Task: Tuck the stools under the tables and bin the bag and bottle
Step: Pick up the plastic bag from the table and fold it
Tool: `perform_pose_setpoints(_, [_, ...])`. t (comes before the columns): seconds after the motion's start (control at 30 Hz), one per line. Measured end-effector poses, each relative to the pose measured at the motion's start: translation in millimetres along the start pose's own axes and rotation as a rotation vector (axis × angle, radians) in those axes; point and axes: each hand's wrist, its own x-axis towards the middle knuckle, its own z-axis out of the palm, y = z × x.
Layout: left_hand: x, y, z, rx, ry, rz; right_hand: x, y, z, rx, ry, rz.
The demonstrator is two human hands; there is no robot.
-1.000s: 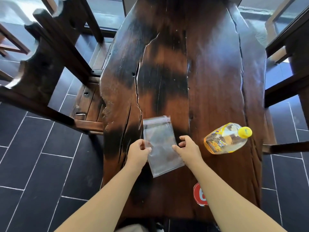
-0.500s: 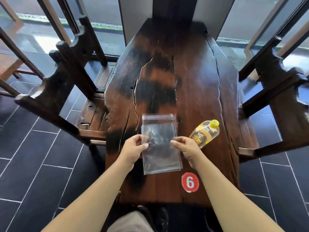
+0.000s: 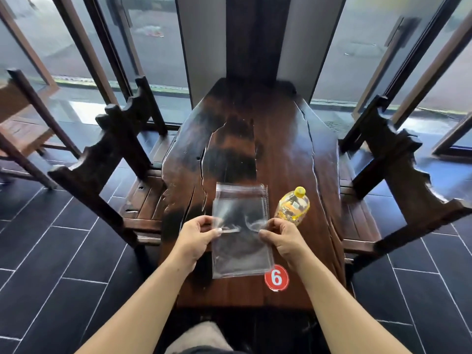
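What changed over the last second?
The left hand and right hand tightened their pinch on the bag at its side edges; the plastic, flat before, now puckers between them. The bottle still lies untouched on the table, right of the bag.

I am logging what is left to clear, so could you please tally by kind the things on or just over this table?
Clear plastic bag: 1, pinched by the left hand and the right hand
Yellow-capped bottle: 1
Red number 6 sticker: 1
Total: 3
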Motion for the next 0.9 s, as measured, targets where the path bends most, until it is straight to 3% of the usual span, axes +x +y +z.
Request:
perform_pose_setpoints(0.37, [-15,12,24,-0.021,-0.243,0.025,-52,9,-24,0.167,0.102,-0.017])
perform_pose_setpoints(0.9, [-34,3,109,0.140,-0.887,-0.036,-199,34,-33,0.273,0.706,0.056])
